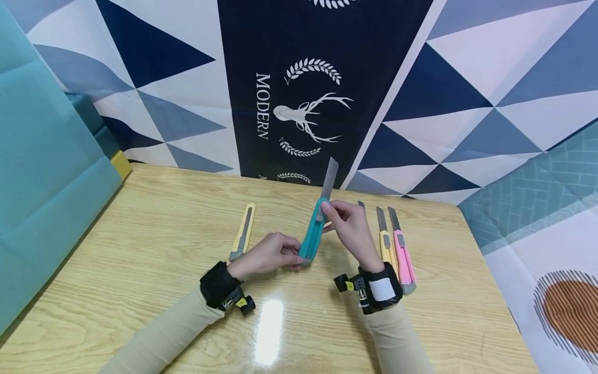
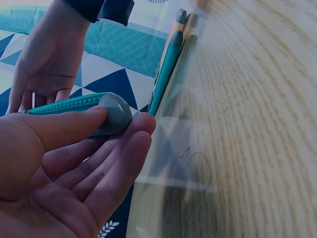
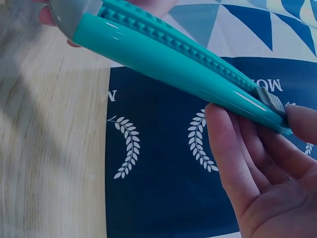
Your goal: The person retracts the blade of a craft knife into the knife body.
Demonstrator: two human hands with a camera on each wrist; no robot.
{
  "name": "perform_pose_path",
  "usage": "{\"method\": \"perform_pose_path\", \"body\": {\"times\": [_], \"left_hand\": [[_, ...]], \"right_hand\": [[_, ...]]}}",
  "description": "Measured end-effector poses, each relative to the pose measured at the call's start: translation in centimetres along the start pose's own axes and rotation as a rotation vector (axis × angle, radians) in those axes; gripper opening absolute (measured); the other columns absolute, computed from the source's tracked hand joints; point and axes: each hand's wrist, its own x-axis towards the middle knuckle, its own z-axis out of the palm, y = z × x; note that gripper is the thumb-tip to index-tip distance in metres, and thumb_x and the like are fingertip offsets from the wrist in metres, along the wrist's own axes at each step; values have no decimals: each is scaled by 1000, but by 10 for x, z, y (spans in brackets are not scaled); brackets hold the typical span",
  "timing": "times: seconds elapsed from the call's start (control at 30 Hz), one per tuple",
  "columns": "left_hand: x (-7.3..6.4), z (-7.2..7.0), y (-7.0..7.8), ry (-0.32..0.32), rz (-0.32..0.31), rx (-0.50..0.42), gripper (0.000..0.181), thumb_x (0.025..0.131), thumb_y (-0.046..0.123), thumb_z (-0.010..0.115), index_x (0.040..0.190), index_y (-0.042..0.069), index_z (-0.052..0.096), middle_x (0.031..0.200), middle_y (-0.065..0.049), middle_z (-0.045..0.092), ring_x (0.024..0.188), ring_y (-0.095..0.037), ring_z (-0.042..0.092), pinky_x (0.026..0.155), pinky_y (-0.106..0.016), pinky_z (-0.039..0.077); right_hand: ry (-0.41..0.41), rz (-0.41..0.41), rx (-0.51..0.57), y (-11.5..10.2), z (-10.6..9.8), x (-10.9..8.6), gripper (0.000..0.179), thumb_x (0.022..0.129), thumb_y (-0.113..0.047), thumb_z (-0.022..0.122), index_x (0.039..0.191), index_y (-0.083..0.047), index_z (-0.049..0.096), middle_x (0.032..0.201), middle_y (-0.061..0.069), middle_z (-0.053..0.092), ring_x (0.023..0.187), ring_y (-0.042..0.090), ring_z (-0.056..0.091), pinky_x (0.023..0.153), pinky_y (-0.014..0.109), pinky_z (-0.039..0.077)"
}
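A teal utility knife [image 1: 312, 234] is held tilted above the table, its long blade [image 1: 329, 179] extended toward the back wall. My left hand [image 1: 271, 253] pinches its grey end cap [image 2: 117, 113] between thumb and fingers. At the blade end, my right hand [image 1: 348, 226] grips the body, the thumb beside the grey slider [image 3: 271, 100] and the fingers underneath. To the left of my left hand lies a yellow utility knife [image 1: 244, 228] with no blade sticking out. Right of my right hand lie a yellow knife [image 1: 385, 244] and a pink knife [image 1: 404, 259], both with blades out.
Another teal knife [image 2: 167, 69] lies on the wooden table [image 1: 154, 249], mostly hidden behind my right hand in the head view. A patterned cloth [image 1: 299, 104] stands along the back edge, and a light blue padded block [image 1: 51, 182] borders the left side.
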Motion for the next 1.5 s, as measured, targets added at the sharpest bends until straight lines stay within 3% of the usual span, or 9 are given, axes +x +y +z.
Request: {"method": "perform_pose_path", "body": {"times": [0.13, 0.3, 0.43, 0.6, 0.83, 0.93, 1.17, 1.27, 1.5], "left_hand": [[0, 0, -2, 7, -8, 49, 3, 87, 4, 64, 88, 3, 67, 74, -11, 70, 69, -17, 66, 61, -22, 50], [0, 0, -4, 8, -9, 80, 3, 86, 5, 64, 86, 5, 68, 74, -8, 70, 69, -14, 65, 62, -22, 52], [0, 1, -5, 7, -23, 84, 3, 86, 6, 65, 86, 5, 68, 73, -7, 70, 68, -14, 65, 63, -28, 56], [-1, 2, -5, 1, -7, 42, 5, 87, 4, 64, 86, 1, 68, 73, -14, 69, 67, -22, 65, 65, -46, 58], [-10, -1, 28, -10, 3, -1, 7, 86, -6, 60, 86, -9, 65, 74, -26, 66, 69, -36, 64, 67, -57, 54], [-12, -1, 32, -4, 4, -5, 7, 86, -6, 60, 85, -9, 65, 74, -26, 66, 69, -36, 64, 67, -57, 55], [-11, 0, 29, -4, -19, -25, 6, 86, -6, 60, 85, -9, 65, 75, -26, 66, 70, -36, 64, 67, -58, 54], [-7, 2, 17, -13, -31, -41, 6, 86, -6, 61, 86, -9, 66, 75, -26, 67, 70, -35, 64, 68, -58, 55], [-1, 6, -4, -12, -14, 12, 6, 85, 2, 65, 81, 1, 69, 70, -14, 69, 64, -22, 65, 60, -41, 59]], "right_hand": [[-31, 17, -13, 0, 1, 0, 25, 98, -10, 48, 96, 9, 64, 83, 23, 65, 73, 28, 64, 62, 47, 59], [-41, 32, -50, 1, 1, 0, 26, 99, -11, 46, 96, 8, 64, 82, 22, 66, 73, 26, 65, 60, 45, 60], [-24, 23, -84, 2, 3, -1, 25, 98, -9, 46, 96, 8, 65, 83, 22, 67, 71, 26, 65, 58, 44, 60], [4, 11, -95, 1, 4, -1, 22, 97, -5, 48, 94, 9, 65, 80, 23, 67, 67, 28, 65, 57, 46, 59], [22, 44, -119, -2, 5, -1, 23, 96, -6, 49, 92, 9, 65, 77, 23, 67, 61, 30, 65, 63, 49, 59], [28, 62, -127, -3, 6, -2, 23, 96, -6, 49, 92, 9, 66, 76, 23, 67, 60, 30, 65, 66, 51, 58], [31, 47, -142, -2, 5, -2, 21, 96, -5, 51, 93, 9, 66, 75, 23, 67, 60, 27, 65, 65, 51, 58], [32, 52, -149, -1, 5, -2, 20, 95, -5, 51, 93, 10, 66, 74, 23, 66, 60, 28, 65, 65, 53, 57], [25, 64, -140, 25, 3, 2, 19, 94, -9, 54, 94, 5, 68, 74, 19, 67, 59, 26, 65, 66, 57, 56]]}}
